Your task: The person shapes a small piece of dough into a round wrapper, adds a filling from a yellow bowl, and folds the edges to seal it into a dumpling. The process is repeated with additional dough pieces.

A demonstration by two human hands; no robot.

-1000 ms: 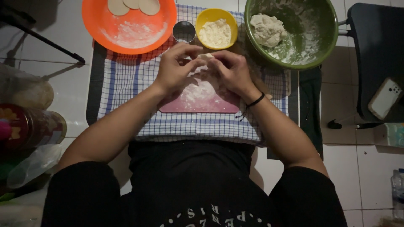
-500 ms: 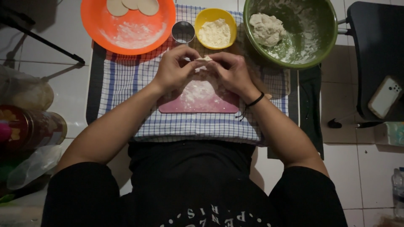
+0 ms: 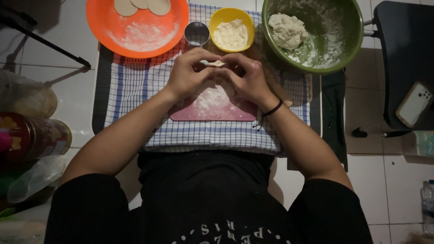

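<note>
My left hand (image 3: 190,74) and my right hand (image 3: 246,77) meet above a floured pink cutting board (image 3: 212,108). Both pinch a small pale piece of dough (image 3: 216,63) between their fingertips. Most of the dough is hidden by my fingers. A black band circles my right wrist. The board lies on a blue-and-white checked cloth (image 3: 135,81).
An orange plate (image 3: 140,31) with flat dough rounds and flour sits at the back left. Beside it stand a metal ring cutter (image 3: 197,34), a yellow bowl of filling (image 3: 231,30) and a green bowl (image 3: 334,40) holding a dough lump. A phone (image 3: 413,104) lies on a dark seat at right. Jars stand at left.
My fingers have shifted slightly around the dough piece. The hands stay in the same place over the board.
</note>
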